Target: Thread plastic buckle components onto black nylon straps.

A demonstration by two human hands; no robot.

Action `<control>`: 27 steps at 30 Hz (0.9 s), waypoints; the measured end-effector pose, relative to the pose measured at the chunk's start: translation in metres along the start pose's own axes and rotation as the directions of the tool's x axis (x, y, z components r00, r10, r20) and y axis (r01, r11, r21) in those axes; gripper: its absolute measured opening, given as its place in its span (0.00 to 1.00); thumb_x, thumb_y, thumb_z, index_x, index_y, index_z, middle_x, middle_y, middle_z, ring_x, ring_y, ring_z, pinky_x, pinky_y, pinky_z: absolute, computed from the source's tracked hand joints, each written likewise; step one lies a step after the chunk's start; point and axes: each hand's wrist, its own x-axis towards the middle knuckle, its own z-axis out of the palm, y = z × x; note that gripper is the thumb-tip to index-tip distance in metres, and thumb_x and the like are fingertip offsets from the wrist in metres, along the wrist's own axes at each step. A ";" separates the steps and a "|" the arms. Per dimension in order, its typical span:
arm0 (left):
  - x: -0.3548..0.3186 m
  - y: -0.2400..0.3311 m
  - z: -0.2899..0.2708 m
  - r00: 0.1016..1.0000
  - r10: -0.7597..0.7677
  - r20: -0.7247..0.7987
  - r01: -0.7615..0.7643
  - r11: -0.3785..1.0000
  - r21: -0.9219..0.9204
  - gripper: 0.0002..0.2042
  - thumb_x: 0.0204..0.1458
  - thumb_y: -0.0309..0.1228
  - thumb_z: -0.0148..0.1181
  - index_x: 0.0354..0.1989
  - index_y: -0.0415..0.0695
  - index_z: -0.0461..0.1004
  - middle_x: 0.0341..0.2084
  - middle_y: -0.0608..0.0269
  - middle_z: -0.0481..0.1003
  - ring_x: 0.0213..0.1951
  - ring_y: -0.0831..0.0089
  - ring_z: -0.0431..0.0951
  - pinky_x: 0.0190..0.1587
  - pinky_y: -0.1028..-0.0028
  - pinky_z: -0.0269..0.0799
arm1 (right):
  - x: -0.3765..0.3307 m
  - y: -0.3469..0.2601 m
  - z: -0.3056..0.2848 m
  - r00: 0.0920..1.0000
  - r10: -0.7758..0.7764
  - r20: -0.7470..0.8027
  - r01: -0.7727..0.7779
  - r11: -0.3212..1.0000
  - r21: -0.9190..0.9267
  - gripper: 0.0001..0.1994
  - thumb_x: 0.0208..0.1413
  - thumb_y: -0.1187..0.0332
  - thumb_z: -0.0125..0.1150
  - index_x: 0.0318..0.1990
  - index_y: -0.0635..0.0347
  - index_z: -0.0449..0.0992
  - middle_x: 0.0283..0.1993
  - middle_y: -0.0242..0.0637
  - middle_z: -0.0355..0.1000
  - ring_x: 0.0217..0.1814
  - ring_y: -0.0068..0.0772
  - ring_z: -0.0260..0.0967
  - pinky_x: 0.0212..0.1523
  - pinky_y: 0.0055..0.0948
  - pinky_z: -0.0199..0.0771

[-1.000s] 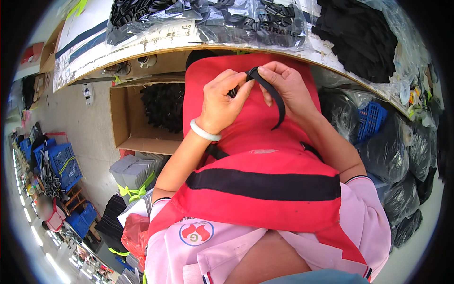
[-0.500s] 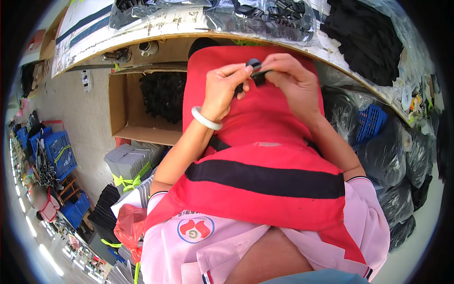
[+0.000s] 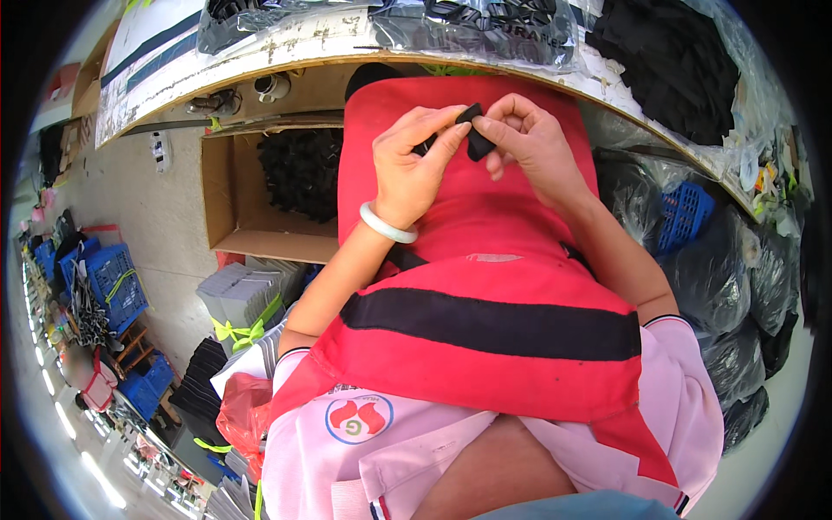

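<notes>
Above the red apron on my lap, both hands meet at a small black strip that looks like fabric or webbing. My left hand, with a pale bangle at its wrist, pinches the strip's upper end between thumb and fingertips. Another dark bit shows beneath those fingers. The thumb and index finger of my right hand close on the strip's right edge, its other fingers curled. What exactly the piece is cannot be made out.
Ahead stands a worn white table bearing a clear bag of black parts and a pile of black pieces. Below it, a cardboard box holds black pieces. Bundled grey sheets lie left; dark plastic bags and a blue basket right.
The black strip has turned and now hangs more upright between my fingertips. My right hand has shifted slightly and pinches its edge; my left fingers have moved to its upper end.
</notes>
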 end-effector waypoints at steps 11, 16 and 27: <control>-0.004 0.006 -0.017 0.961 0.221 0.164 -0.236 0.969 0.078 0.10 0.48 0.16 0.62 0.39 0.40 0.81 0.30 0.60 0.76 0.32 0.74 0.77 0.33 0.78 0.73 | -0.001 -0.009 -0.011 0.979 0.018 0.203 -0.022 1.000 0.017 0.12 0.62 0.63 0.58 0.43 0.64 0.75 0.39 0.35 0.72 0.32 0.23 0.74 0.32 0.22 0.78; -0.012 0.009 -0.020 0.956 0.182 0.229 -0.202 0.977 0.069 0.10 0.49 0.16 0.62 0.39 0.40 0.81 0.31 0.60 0.76 0.32 0.74 0.77 0.33 0.78 0.73 | 0.004 -0.003 -0.021 0.959 -0.052 0.279 0.089 0.989 -0.121 0.11 0.59 0.65 0.61 0.40 0.65 0.77 0.33 0.31 0.72 0.30 0.20 0.72 0.31 0.20 0.73; -0.024 0.014 -0.029 0.972 0.051 0.230 -0.047 0.999 -0.023 0.09 0.47 0.17 0.64 0.38 0.38 0.81 0.33 0.61 0.73 0.34 0.74 0.72 0.36 0.78 0.68 | 0.006 0.005 -0.003 0.972 -0.190 0.137 0.204 0.973 -0.104 0.06 0.57 0.71 0.62 0.36 0.63 0.74 0.32 0.30 0.73 0.33 0.16 0.70 0.36 0.18 0.72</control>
